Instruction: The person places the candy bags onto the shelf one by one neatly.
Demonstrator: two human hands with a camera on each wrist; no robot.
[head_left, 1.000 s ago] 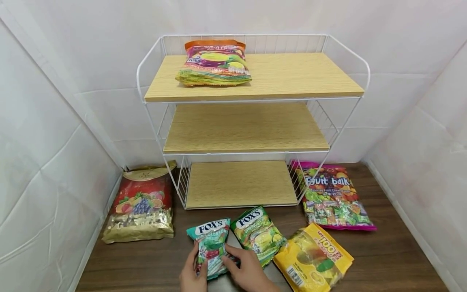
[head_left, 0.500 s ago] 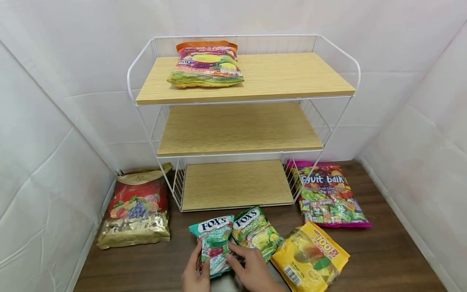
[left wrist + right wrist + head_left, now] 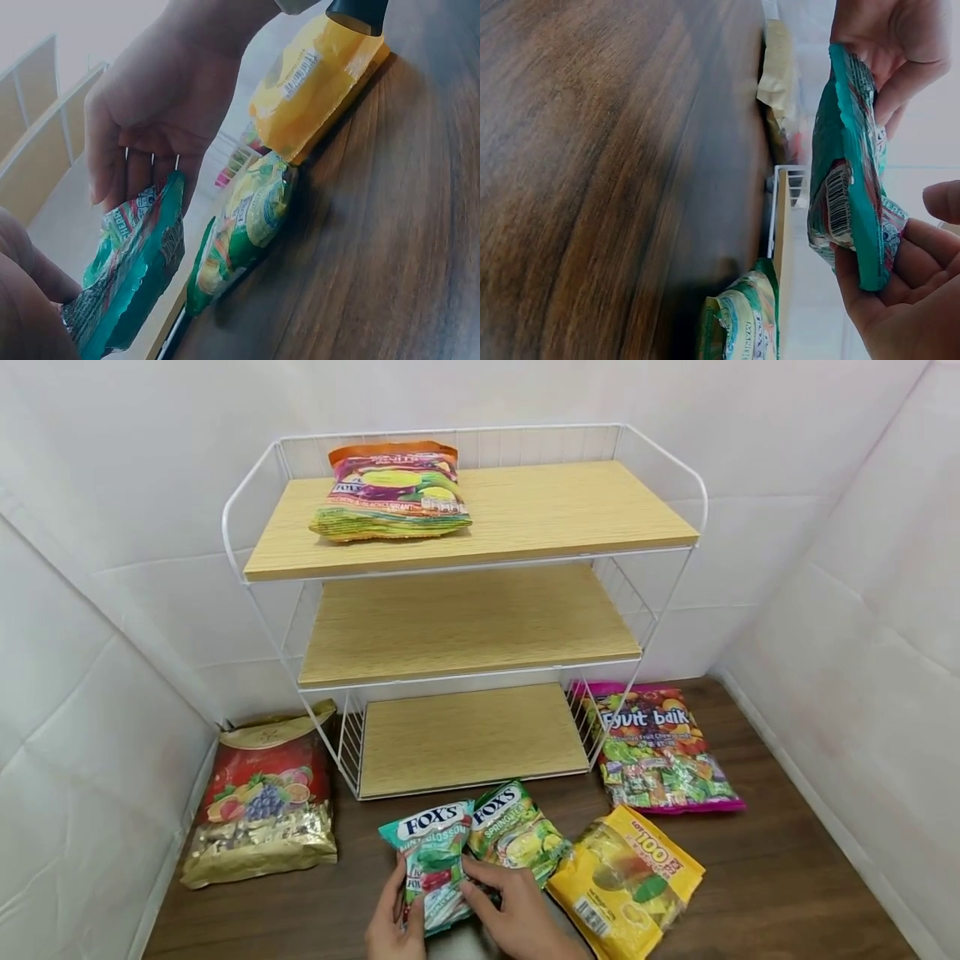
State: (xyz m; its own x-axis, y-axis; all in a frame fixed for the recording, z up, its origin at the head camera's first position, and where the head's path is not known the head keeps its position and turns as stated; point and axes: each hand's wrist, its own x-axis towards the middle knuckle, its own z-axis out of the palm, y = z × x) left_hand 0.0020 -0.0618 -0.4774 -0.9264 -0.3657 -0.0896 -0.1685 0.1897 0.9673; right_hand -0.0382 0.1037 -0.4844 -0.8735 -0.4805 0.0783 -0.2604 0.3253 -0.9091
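Note:
A teal Fox's mint candy bag is held up off the table between both hands, its printed front facing up in the head view. My left hand grips its left side. At the right side, my right hand holds the bag with fingers behind it. The teal back and a barcode show in the right wrist view, where the bag is tilted on edge. Just right of it, a green Fox's candy bag lies on the table, close to my right hand.
A white wire rack with wooden shelves stands behind; an orange-purple Fox's bag sits on its top shelf. A red-gold candy bag lies left on the table. Yellow and pink-edged candy bags lie right.
The head view has swung a little to the right, so the rack appears farther left. Both hands keep hold of the mint candy bag, nearly unmoved in the frame.

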